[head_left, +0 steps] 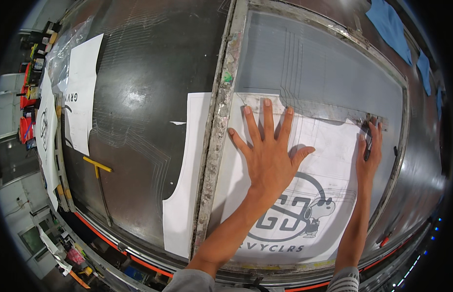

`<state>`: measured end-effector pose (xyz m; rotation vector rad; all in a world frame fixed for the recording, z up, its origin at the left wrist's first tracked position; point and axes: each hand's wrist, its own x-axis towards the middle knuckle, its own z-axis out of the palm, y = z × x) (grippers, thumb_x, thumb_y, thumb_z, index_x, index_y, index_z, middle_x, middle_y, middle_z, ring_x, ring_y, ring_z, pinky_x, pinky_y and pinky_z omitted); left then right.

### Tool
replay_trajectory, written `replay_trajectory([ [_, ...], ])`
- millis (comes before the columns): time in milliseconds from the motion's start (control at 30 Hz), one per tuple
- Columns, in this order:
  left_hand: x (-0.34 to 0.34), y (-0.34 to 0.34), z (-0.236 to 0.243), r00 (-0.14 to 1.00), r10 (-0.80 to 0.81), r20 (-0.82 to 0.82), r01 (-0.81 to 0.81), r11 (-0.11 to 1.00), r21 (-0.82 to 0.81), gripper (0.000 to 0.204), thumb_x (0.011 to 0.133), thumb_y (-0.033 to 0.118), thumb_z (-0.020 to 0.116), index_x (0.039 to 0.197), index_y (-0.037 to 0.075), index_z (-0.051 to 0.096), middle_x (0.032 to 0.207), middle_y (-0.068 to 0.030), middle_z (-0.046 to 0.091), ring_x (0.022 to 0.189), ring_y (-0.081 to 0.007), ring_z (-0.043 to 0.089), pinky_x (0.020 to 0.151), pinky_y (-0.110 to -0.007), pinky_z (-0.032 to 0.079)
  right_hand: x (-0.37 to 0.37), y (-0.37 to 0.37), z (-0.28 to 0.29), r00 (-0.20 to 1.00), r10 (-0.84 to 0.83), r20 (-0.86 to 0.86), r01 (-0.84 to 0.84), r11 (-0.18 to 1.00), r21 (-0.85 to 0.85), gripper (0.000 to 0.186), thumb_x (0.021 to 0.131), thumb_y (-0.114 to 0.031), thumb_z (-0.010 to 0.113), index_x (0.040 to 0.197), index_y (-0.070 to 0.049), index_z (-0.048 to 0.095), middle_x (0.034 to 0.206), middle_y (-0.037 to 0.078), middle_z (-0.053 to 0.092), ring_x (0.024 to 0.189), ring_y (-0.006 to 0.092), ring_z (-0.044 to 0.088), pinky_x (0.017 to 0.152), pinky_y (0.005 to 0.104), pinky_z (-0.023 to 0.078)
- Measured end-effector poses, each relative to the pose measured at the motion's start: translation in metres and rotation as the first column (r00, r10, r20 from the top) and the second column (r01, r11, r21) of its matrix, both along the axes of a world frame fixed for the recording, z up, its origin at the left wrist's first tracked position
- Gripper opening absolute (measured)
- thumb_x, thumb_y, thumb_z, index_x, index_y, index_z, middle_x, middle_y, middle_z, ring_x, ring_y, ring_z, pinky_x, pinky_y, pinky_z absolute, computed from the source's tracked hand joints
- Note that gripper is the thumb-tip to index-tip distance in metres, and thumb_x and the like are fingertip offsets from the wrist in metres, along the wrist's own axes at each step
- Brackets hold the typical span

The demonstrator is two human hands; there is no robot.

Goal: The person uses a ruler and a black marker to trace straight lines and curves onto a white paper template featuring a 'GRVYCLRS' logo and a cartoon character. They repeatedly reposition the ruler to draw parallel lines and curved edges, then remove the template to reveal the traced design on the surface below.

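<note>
Left-edge sheets: two white printed sheets [83,73], overlapping; the inner one bears dark capitals, upside down.
T-handled tool: one [96,165], yellow grip, lying at near left on the dark table [134,63].
White sheet: one [180,209], its left part bare beyond the frame, the rest beneath it.
Frame: one [220,104], worn, with a see-through panel over the sheet.
Writing: one row of dark capitals [275,248] at the near side, below one ring emblem [258,238] with blocky characters; one cartoon dog [320,210] stands at its right.
Left hand: flat [268,160], fingers spread, fingertips at the ruler.
Ruler: one [328,111], clear, running rightward across the panel.
Right hand: apart from the left [369,163], fingers closed around one dark pen-like thing [367,154] by the ruler's right end.
Blue cloths: three [389,31], far right.
</note>
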<state>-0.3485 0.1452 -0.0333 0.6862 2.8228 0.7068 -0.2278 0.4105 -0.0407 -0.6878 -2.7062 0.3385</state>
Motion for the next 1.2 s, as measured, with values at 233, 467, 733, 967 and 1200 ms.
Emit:
replay_trajectory([
  [233, 0.0011, 0.0012, -0.0029, 1.000, 0.020, 0.011, -0.020, 1.000, -0.011, 0.088, 0.085, 0.074, 0.059, 0.153, 0.017, 0.047, 0.167, -0.0230, 0.015, 0.153, -0.0514, -0.005, 0.106, -0.081, -0.007, -0.0040, -0.0064, 0.0031, 0.999, -0.045, 0.019, 0.046, 0.997, -0.064, 0.043, 0.099, -0.012, 0.059, 0.142, -0.006, 0.054, 0.153, 0.015, 0.050, 0.150, 0.0338, 0.034, 0.121, 0.0468, 0.029],
  [467, 0.0005, 0.0023, -0.0013, 1.000, 0.030, 0.007, -0.030, 0.999, -0.043, 0.089, 0.084, 0.073, 0.061, 0.153, 0.019, 0.047, 0.166, -0.0214, 0.017, 0.152, -0.0514, 0.000, 0.106, -0.081, -0.002, -0.0031, -0.0049, 0.0021, 0.998, -0.049, 0.033, 0.051, 0.996, -0.077, 0.048, 0.100, -0.020, 0.060, 0.146, -0.010, 0.050, 0.156, 0.017, 0.045, 0.150, 0.0364, 0.032, 0.121, 0.0491, 0.029],
  [733, 0.0016, 0.0033, -0.0019, 1.000, 0.024, -0.004, -0.025, 0.997, -0.080, 0.089, 0.084, 0.074, 0.059, 0.153, 0.019, 0.047, 0.167, -0.0216, 0.015, 0.152, -0.0516, 0.000, 0.106, -0.081, 0.000, -0.0024, -0.0022, 0.0023, 0.996, -0.061, 0.066, 0.066, 0.995, -0.075, 0.051, 0.101, -0.032, 0.059, 0.147, -0.012, 0.050, 0.158, 0.019, 0.041, 0.150, 0.0374, 0.031, 0.120, 0.0522, 0.028],
  [967, 0.0020, 0.0037, -0.0034, 1.000, 0.020, -0.012, -0.021, 0.995, -0.101, 0.089, 0.087, 0.077, 0.053, 0.153, 0.019, 0.047, 0.167, -0.0223, 0.015, 0.152, -0.0518, 0.000, 0.106, -0.082, 0.001, -0.0035, -0.0013, 0.0012, 0.994, -0.070, 0.089, 0.075, 0.996, -0.056, 0.052, 0.100, -0.032, 0.059, 0.147, -0.012, 0.049, 0.159, 0.017, 0.040, 0.152, 0.0363, 0.029, 0.122, 0.0523, 0.025],
  [1200, 0.0018, 0.0032, -0.0031, 1.000, 0.022, -0.022, -0.024, 0.995, -0.098, 0.087, 0.088, 0.077, 0.050, 0.153, 0.019, 0.048, 0.166, -0.0225, 0.019, 0.152, -0.0525, 0.004, 0.105, -0.082, 0.002, -0.0085, -0.0091, 0.0069, 0.994, -0.083, 0.064, 0.091, 0.988, -0.121, 0.050, 0.099, -0.021, 0.058, 0.147, -0.010, 0.049, 0.158, 0.016, 0.042, 0.153, 0.0346, 0.027, 0.122, 0.0512, 0.024],
])
